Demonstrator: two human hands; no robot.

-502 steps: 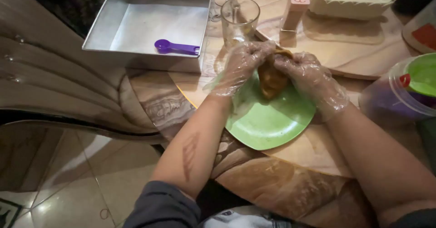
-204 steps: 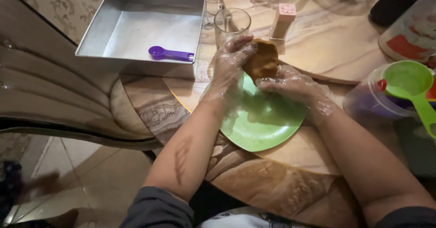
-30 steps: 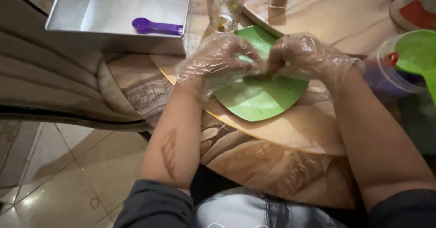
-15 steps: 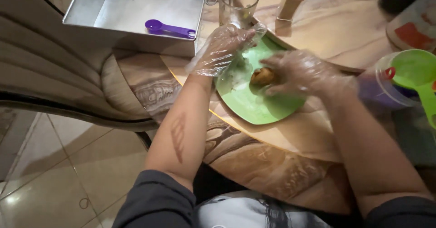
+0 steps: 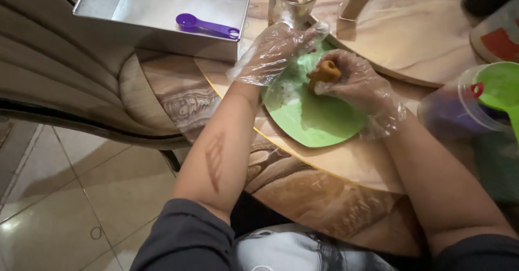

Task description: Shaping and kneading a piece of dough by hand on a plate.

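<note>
Green plate sits at the near edge of the marbled table, and both of my hands are over it in thin clear plastic gloves; my right hand has the brown dough lump pinched between thumb and fingertips, held over the far part of the plate; I cannot tell whether it touches the plate; the lump looks short and stubby, its longer side running roughly near-to-far, tilted a little left; my left hand is just left of it, fingers loosely curled and pointing right towards the lump, holding nothing that I can see, the loose glove tip nearly touching it; so the lump lies right of the left fingers, and the right hand is plainly the nearer, already on it.

Further off to the left, a square metal baking tin rests with a purple measuring spoon lying inside it; a clear drinking glass stands just beyond the left hand; on the right, a clear tub carries a green scoop, well apart from the plate.
</note>
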